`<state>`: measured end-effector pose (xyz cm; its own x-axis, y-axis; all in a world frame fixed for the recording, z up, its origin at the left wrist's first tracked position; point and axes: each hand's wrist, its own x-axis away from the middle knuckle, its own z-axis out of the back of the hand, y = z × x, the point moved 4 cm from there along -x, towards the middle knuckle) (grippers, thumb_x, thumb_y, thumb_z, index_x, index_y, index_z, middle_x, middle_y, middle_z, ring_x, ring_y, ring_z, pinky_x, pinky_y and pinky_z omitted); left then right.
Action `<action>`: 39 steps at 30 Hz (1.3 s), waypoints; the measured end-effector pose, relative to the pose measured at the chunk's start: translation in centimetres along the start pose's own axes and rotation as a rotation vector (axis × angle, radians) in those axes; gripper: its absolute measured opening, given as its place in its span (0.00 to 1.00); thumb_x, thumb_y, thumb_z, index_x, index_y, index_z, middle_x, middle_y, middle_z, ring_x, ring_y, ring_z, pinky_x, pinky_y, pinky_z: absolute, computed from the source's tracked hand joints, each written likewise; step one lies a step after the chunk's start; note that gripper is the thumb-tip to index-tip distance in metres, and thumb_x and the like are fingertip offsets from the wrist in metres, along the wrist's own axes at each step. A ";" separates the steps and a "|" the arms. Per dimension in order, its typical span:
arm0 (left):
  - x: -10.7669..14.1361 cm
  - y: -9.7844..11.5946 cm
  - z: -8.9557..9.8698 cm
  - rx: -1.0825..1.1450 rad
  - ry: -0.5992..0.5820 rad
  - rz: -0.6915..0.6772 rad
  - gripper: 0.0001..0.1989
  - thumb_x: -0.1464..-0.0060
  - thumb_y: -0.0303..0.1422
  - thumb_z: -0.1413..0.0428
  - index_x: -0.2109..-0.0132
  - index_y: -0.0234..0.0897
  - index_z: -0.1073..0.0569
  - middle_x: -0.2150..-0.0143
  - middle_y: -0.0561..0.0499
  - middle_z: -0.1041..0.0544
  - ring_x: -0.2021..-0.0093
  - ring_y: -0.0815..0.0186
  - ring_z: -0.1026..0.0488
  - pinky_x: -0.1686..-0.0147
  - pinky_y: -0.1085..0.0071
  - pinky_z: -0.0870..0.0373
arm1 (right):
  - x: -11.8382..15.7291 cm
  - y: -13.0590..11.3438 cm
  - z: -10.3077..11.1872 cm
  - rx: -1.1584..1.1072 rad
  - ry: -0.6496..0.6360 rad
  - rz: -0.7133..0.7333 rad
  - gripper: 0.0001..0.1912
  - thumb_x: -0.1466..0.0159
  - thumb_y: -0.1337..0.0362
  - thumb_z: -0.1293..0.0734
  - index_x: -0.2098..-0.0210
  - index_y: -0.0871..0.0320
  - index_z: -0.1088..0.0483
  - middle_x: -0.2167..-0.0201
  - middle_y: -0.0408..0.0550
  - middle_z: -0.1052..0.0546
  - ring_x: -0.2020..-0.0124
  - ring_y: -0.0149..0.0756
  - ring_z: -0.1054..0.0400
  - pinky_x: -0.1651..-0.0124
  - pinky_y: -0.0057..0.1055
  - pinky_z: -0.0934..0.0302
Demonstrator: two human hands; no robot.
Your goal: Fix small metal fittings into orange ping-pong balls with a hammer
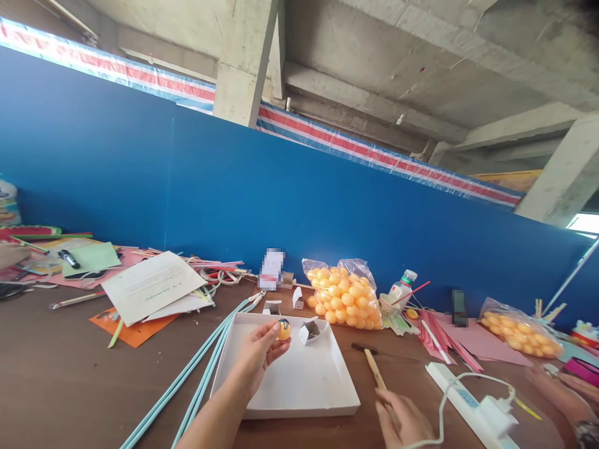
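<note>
My left hand (262, 352) pinches a small orange ball (284, 330) between thumb and fingers, above a shallow white box lid (299, 386). Something dark and shiny shows on the ball's upper side; I cannot make out what it is. Inside the lid, just right of the ball, stands a small open white carton (309, 332) whose contents are too small to tell. To the right of the lid, my right hand (405, 421) has its fingers around the wooden handle of a hammer (372, 365). The hammer's head points away from me, at the table.
Behind the lid stands a clear bag of orange balls (346, 298), with a bottle (405, 285) beside it. A power strip (468, 405) with a cable lies right. Light-blue cords (206, 374) and papers (152, 287) lie left. Another person's hands (561, 393) are at far right.
</note>
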<state>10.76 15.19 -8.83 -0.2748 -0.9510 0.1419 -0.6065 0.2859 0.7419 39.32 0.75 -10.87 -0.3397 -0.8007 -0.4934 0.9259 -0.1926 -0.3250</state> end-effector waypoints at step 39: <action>-0.7 -0.9 0.7 -0.112 0.065 0.077 0.20 0.55 0.39 0.37 0.57 0.33 0.26 0.58 0.41 0.23 0.63 0.60 0.23 0.63 0.67 0.25 | -12.6 -13.1 -7.1 0.056 -0.382 0.031 0.10 0.42 0.62 0.42 0.75 0.51 0.30 0.74 0.41 0.22 0.71 0.35 0.30 0.75 0.27 0.52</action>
<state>11.00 15.71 -10.01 -0.2659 -0.9335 0.2407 -0.4976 0.3467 0.7951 30.30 17.45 -6.15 -0.2354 -0.9581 -0.1629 0.9459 -0.1874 -0.2651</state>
